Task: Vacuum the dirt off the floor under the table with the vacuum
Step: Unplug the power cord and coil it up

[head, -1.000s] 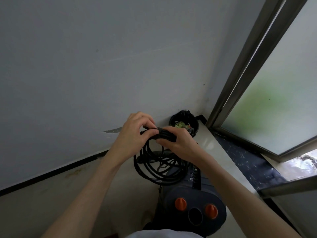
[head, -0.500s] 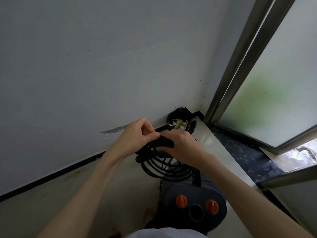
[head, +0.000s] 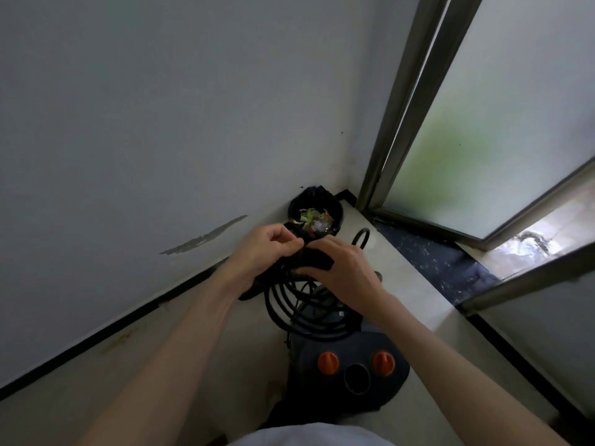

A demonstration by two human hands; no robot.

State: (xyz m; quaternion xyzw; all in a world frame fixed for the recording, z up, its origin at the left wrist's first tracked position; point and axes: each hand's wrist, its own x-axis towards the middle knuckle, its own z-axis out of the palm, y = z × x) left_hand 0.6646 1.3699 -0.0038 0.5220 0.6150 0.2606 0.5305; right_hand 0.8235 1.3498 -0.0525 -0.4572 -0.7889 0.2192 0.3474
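A dark grey vacuum (head: pixel 349 365) with two orange knobs stands on the pale floor just in front of me. Above it hangs a coiled black power cord (head: pixel 302 307), its loops bundled at the top. My left hand (head: pixel 267 252) pinches the top of the bundle with curled fingers. My right hand (head: pixel 341 268) grips the same bundle from the right, fingers wrapped over a black strap or plug. The cord's end is hidden under my hands. No table or dirt is in view.
A small black bin (head: pixel 317 217) lined with a bag and holding scraps sits in the corner by the wall. A frosted glass door (head: pixel 502 123) with a metal frame stands to the right over a dark threshold (head: pixel 444 262). A black loop (head: pixel 362 236) lies beside the bin.
Both hands, still holding the cord bundle, have shifted slightly toward the corner bin. The view has tilted so the vacuum sits lower in the frame.
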